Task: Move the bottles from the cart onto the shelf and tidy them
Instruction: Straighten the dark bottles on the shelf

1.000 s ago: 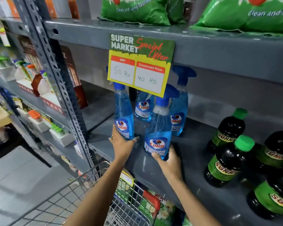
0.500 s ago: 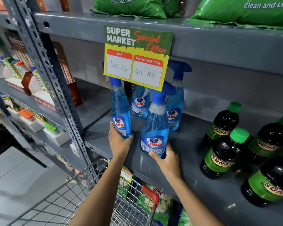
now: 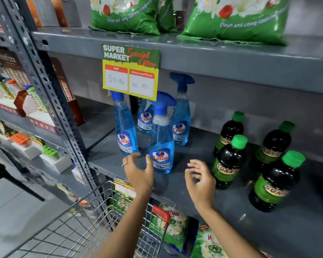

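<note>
Several blue Colin spray bottles stand upright on the grey shelf (image 3: pixel 222 205): a front one (image 3: pixel 161 146), a left one (image 3: pixel 125 131), and two behind, one (image 3: pixel 145 118) and the other (image 3: pixel 181 123). My left hand (image 3: pixel 138 174) hovers open just in front of the left and front bottles, touching neither. My right hand (image 3: pixel 199 181) is open with curled fingers, right of the front bottle, holding nothing. The wire cart (image 3: pixel 86 226) sits below my arms; no bottles show in it.
Several dark Sunny bottles with green caps (image 3: pixel 229 162) stand at the shelf's right. A special-offer price sign (image 3: pixel 131 71) hangs from the shelf above. Green detergent bags (image 3: pixel 125 13) lie on the upper shelf, more bags (image 3: pixel 173 229) below. A perforated steel upright (image 3: pixel 50 101) is left.
Both hands have let go of the two front spray bottles and drawn back toward the shelf edge. The bottles stay standing.
</note>
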Demonstrator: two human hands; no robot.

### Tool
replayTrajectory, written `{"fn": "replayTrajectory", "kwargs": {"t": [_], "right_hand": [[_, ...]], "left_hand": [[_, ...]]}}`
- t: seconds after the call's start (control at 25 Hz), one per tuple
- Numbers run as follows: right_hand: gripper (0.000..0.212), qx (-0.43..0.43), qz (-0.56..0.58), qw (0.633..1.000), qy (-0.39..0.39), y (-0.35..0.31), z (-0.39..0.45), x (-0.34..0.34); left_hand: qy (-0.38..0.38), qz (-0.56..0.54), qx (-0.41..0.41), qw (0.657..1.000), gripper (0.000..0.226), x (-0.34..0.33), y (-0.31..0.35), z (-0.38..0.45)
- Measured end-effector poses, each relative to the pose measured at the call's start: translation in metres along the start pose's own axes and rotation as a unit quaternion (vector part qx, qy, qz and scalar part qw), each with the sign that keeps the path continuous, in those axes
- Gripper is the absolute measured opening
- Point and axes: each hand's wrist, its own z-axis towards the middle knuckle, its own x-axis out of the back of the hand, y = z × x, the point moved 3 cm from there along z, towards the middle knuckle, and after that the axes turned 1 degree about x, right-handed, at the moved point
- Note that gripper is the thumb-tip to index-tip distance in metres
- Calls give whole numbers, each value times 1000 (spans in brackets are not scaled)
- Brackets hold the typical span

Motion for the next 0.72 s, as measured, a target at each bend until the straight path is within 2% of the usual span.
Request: {"fn": "replayTrajectory", "kwargs": {"t": [0.04, 0.12, 0.28, 0.4, 0.52, 0.64, 0.72], "right_hand": [[20, 27, -15, 999, 38, -4, -2, 15], [11, 61, -56, 993, 83, -6, -5, 44], [10, 98, -129, 979, 126, 0, -11, 100], [10, 80, -175, 969, 157, 7, -14, 133], [29, 31, -206, 961, 183, 20, -14, 159], [41, -48, -191, 963, 181, 39, -17, 175], [54, -113, -179, 964, 161, 56, -19, 177]], "left_hand": [[-27, 4, -38, 999, 15, -5, 12, -14], [-81, 10, -91, 992, 17, -18, 32, -38], [-194, -14, -120, 974, 7, -49, 54, -76], [-293, -6, -89, 952, 16, -73, 53, -97], [-383, -38, 0, 923, 37, -94, 49, -120], [-419, -37, 65, 905, 55, -110, 41, -139], [-408, 12, 69, 910, 60, -115, 34, -144]]}}
